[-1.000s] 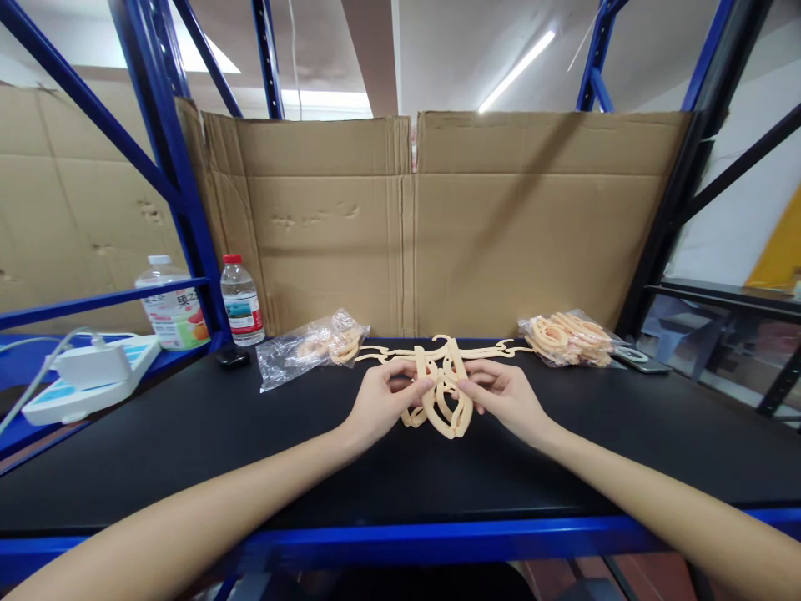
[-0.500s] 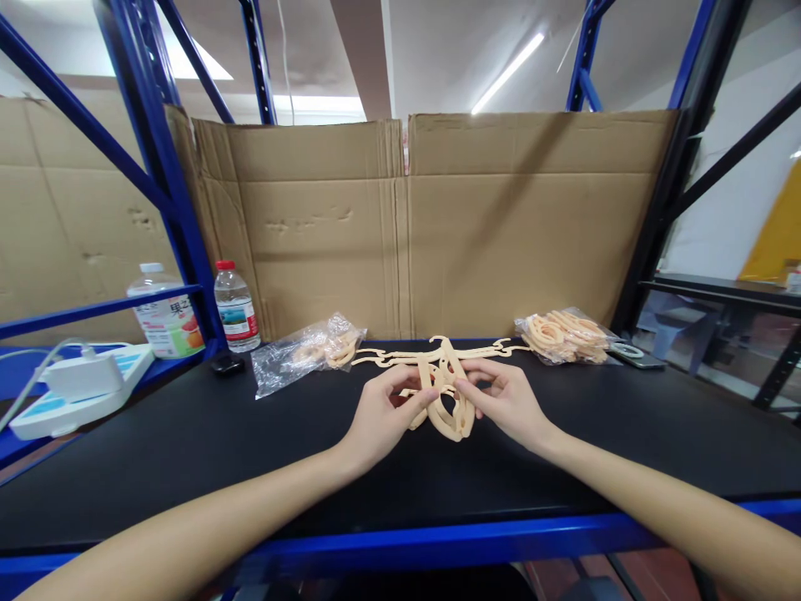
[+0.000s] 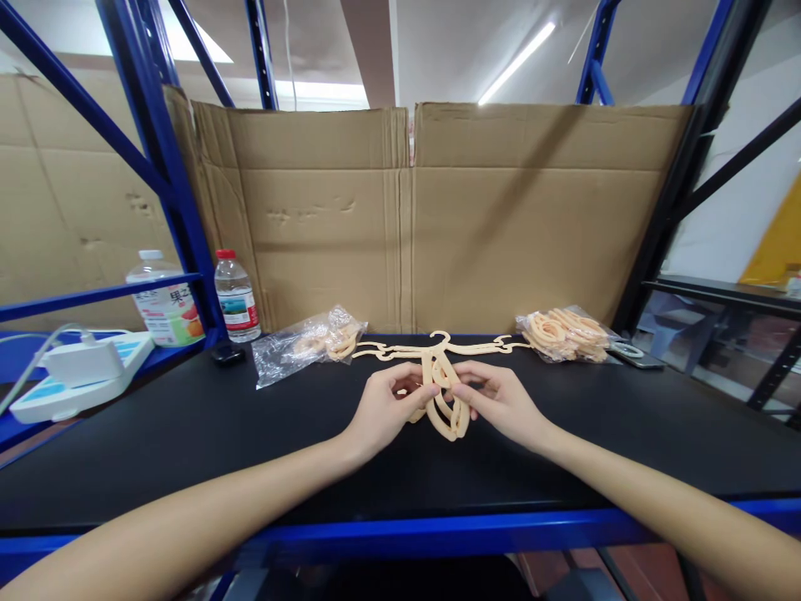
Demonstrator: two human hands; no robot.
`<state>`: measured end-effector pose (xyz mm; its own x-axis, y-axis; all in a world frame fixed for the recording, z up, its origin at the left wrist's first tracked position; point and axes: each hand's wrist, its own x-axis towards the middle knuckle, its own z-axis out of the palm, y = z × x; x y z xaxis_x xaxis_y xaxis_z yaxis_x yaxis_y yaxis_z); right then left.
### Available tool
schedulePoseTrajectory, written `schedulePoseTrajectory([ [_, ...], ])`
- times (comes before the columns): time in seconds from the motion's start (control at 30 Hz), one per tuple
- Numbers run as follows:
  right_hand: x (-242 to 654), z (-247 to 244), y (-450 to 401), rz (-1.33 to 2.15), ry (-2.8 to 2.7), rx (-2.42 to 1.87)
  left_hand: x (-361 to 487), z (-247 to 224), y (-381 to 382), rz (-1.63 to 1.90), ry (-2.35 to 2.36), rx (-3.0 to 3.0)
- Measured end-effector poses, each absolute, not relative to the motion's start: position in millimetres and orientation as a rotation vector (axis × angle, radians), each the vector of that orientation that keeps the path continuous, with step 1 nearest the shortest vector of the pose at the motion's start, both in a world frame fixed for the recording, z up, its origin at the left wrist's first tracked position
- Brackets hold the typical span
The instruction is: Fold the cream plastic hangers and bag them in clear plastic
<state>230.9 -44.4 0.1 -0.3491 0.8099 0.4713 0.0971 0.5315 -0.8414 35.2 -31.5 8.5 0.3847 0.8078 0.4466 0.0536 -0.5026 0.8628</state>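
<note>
Between my hands is a cream plastic folding hanger (image 3: 447, 421), its arms folded down close together and its hook at the top. My left hand (image 3: 391, 407) pinches its left side between thumb and fingers. On the right side, my right hand (image 3: 497, 401) grips it the same way, thumb in front. Part of another cream piece shows behind my left fingers; I cannot tell whether it belongs to the same hanger. Just beyond lie spread cream hangers (image 3: 481, 348) on the black tabletop (image 3: 263, 451), partly hidden by the held one.
A crumpled clear bag (image 3: 306, 340) with cream hangers lies back left, and a fuller bag (image 3: 563, 334) back right beside a phone (image 3: 638, 357). At left stand a red-capped bottle (image 3: 236, 300), a larger bottle (image 3: 166, 305), a black mouse (image 3: 228, 354) and a power strip (image 3: 88, 384). Cardboard (image 3: 325, 225) walls the back.
The held hanger's arms have come closer together, and its hook now stands clearer at the top. My right hand has shifted slightly left. The camera view has tilted a little.
</note>
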Motion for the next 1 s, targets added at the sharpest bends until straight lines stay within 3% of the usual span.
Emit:
schedulePoseTrajectory([
  [0.23,243.0,11.7,-33.6,1.111,-1.772,-0.783,33.9,5.7,-24.2,1.127,0.727,1.727],
  [0.63,299.5,-9.1,10.9,1.162,-1.543,-1.370,18.1,2.3,-1.7,1.127,0.954,1.970],
  [1.0,293.6,-10.0,4.1,0.900,-1.655,-1.549,18.2,0.0,-0.7,1.091,0.957,2.028],
])
